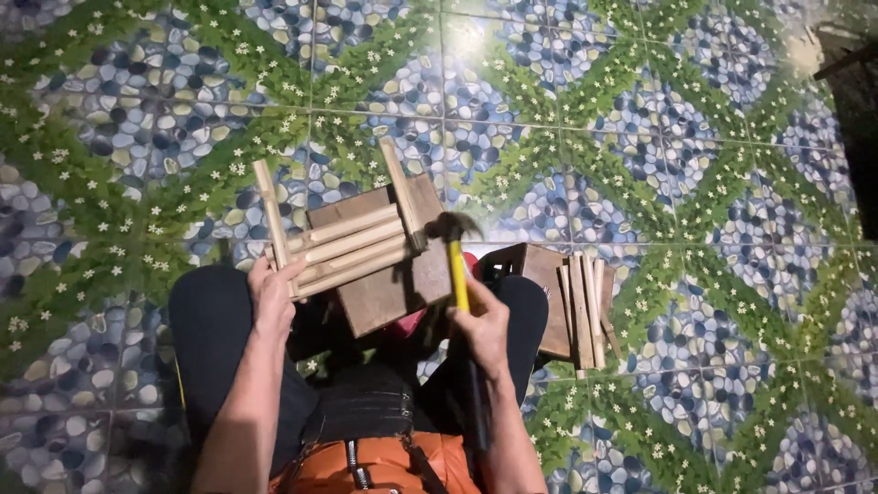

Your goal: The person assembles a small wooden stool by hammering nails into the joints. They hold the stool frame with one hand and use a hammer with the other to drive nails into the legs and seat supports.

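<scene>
A small frame of pale round wooden sticks nailed across a dark brown wooden board is held above the seated person's knees, tilted toward the upper left. Several sticks are laid side by side across the board, and two longer sticks are set crosswise at its left and right ends, their tips projecting past the board's far edge. The left hand is closed around the frame's near left corner, fingers wrapped over the stick ends. The right hand is clenched around the handle of a claw hammer with a yellow shaft and dark metal head; the head is seen just at the frame's right edge, touching or nearly so, which cannot be told.

Right of the frame, a bundle of loose pale sticks is laid across a second dark brown box. Beyond the frame, open tiled floor printed with blue pebbles and green leaves is spread on every side.
</scene>
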